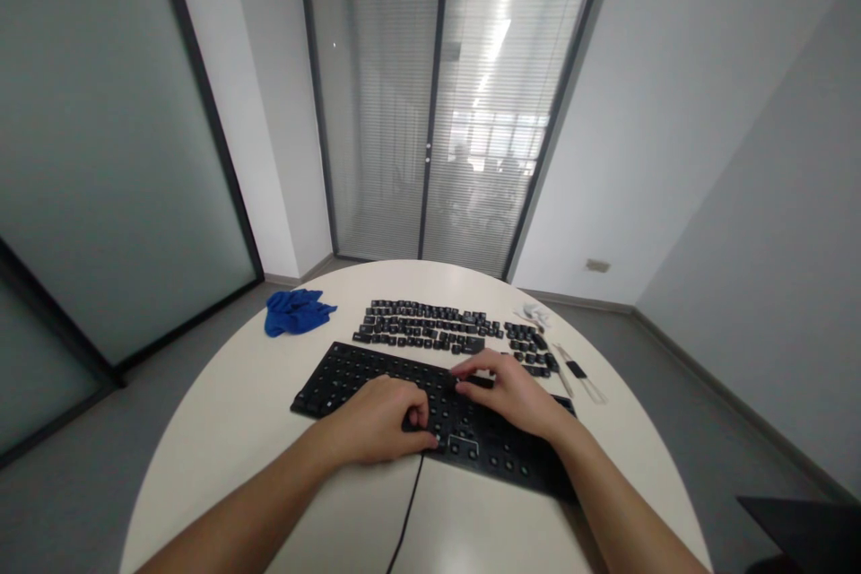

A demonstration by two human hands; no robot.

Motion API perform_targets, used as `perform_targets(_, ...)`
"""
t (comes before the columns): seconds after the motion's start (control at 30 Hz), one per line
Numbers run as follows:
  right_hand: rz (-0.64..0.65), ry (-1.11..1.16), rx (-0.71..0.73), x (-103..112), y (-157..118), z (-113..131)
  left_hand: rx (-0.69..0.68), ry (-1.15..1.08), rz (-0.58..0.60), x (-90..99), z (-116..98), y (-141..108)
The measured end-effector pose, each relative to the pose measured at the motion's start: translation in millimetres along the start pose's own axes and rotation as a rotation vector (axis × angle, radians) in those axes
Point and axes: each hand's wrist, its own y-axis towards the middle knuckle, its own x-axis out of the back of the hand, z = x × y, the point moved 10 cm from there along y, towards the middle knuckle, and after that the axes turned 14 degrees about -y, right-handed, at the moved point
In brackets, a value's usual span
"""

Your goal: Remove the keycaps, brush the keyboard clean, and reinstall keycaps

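Observation:
A black keyboard lies at an angle on the white round table, with most of its keycaps off and a cable running from its front edge. My left hand rests on its middle, fingers curled and the thumb at the front edge; what it holds, if anything, is hidden. Over the upper middle of the keyboard, my right hand has its thumb and index finger close together around something small and dark that I cannot make out. Behind the keyboard, loose black keycaps lie in rows, with another group to their right.
A crumpled blue cloth lies at the table's back left. A wire tool with a black middle and a crumpled clear bag are at the right. The cable runs toward the front edge of the table.

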Motion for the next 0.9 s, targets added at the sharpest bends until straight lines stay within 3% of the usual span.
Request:
perform_targets(0.27,0.357,0.322,0.004,-33.3,-15.6,12.7,-0.001,-0.007,-0.004,-1.1,1.3,0.9)
perform_targets(0.5,0.399,0.326,-0.025,-38.2,-19.0,10.3,-0.032,0.058,0.045,-3.9,-2.4,-0.9)
perform_targets(0.9,0.432,0.188,-0.032,-44.1,-26.5,16.6,-0.047,0.121,0.002,-3.8,1.8,-0.1)
